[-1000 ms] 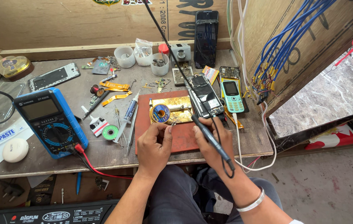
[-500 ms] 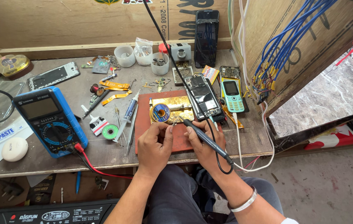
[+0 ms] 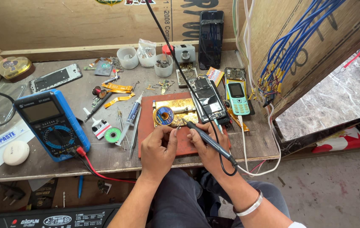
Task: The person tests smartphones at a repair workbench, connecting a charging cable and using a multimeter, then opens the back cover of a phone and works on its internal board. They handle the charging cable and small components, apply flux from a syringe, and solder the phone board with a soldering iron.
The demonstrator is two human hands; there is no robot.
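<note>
Holding a black soldering iron (image 3: pixel 208 140) in our right hand (image 3: pixel 207 145), we grip its handle like a pen, fingers clenched around it, with the tip pointing up and left toward the gold-coloured metal holder (image 3: pixel 181 110) on the red mat (image 3: pixel 147 126). Our left hand (image 3: pixel 158 148) sits just beside the right, near the front edge of the bench (image 3: pixel 61 158), thumb and forefinger pinched together over something too small for us to make out; we cannot tell what it grasps. Both hands rest on the front part of the red mat, which lies toward the middle of the bench's front edge. A spool of solder wire (image 3: pixel 163 115) lies on the holder just beyond our left hand. An opened smartphone (image 3: pixel 208 98) lies at the mat's right edge, and the iron's black cord (image 3: pixel 175 59) crosses over it toward the back. A small teal keypad phone (image 3: pixel 238 97) lies right of that, near the right edge. Left of the mat we see a syringe (image 3: pixel 132 115), a green tape roll (image 3: pixel 113 135) and a blue multimeter (image 3: pixel 52 123) with a red lead (image 3: pixel 99 172) running off the front edge. A white round puck (image 3: pixel 16 152) sits at the front left corner. Three white cups (image 3: pixel 128 58) stand along the back, with a dark phone (image 3: pixel 211 39) leaning upright against the back wall
</note>
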